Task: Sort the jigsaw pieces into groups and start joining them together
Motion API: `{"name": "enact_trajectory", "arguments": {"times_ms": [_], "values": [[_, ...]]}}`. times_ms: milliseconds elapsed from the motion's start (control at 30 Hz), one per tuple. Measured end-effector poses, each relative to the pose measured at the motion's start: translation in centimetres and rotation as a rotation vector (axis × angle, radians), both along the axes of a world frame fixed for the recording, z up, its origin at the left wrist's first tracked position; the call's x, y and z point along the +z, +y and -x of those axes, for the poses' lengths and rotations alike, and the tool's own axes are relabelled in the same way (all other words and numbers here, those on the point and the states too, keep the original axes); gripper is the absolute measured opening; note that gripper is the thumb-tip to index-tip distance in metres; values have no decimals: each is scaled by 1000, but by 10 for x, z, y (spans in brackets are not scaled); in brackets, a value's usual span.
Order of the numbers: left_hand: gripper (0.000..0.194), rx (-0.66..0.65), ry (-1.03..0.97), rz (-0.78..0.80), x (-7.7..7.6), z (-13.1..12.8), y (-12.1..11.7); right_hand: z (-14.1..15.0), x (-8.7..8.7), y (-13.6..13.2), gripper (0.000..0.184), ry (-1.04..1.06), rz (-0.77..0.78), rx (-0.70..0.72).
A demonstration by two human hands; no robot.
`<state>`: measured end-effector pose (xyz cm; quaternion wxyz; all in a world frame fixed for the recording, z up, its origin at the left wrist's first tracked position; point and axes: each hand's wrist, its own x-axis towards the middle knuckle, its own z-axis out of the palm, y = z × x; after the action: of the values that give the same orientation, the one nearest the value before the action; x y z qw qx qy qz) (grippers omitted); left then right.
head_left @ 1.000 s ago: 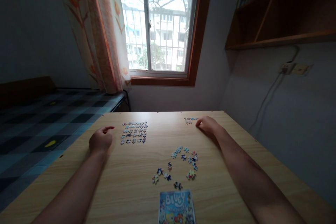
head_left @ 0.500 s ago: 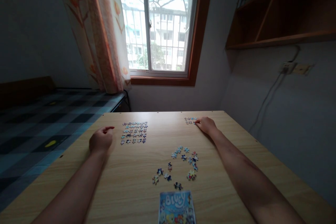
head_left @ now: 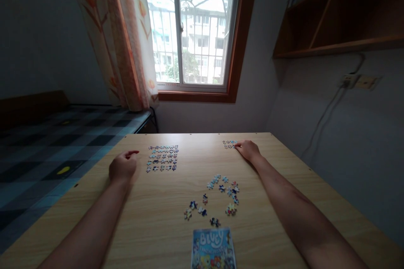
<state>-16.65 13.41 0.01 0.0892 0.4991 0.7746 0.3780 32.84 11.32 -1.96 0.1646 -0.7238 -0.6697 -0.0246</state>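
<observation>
Roughly sorted | right hand (head_left: 249,150) fingers closed, touching small far cluster (head_left: 229,144) | left hand (head_left: 122,166) loosely curled, empty, beside gridded pieces (head_left: 162,159) | loose pieces (head_left: 217,198) left unsorted

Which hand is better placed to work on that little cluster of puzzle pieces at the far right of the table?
Probably the right hand: its fingertips rest beside the small cluster. The left hand lies curled near the big grid of pieces.

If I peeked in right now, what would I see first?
Probably the bright window straight ahead, above a wooden table. On it, loose jigsaw pieces lie in the middle, with a neat grid of pieces beside the left hand. The right hand touches a small cluster at the far edge.
</observation>
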Motion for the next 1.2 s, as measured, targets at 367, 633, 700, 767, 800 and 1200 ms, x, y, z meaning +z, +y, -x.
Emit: {"name": "enact_trajectory", "arguments": {"times_ms": [367,633,700,767,800,1200], "values": [[34,4,-2,-28,-8,4,5,48,44,-17,22,142,312,532],[34,1,-14,-26,-6,1,1,87,48,-32,23,120,522,728],[34,-4,-16,-32,-6,1,1,83,47,-29,20,101,489,675],[33,-3,-18,-40,-6,1,1,75,46,-25,19,83,444,607],[33,-1,-19,-44,-6,1,1,69,45,-23,19,74,424,574],[34,1,-19,-11,2,-3,-4,-20,29,-6,19,-4,308,92]]}}
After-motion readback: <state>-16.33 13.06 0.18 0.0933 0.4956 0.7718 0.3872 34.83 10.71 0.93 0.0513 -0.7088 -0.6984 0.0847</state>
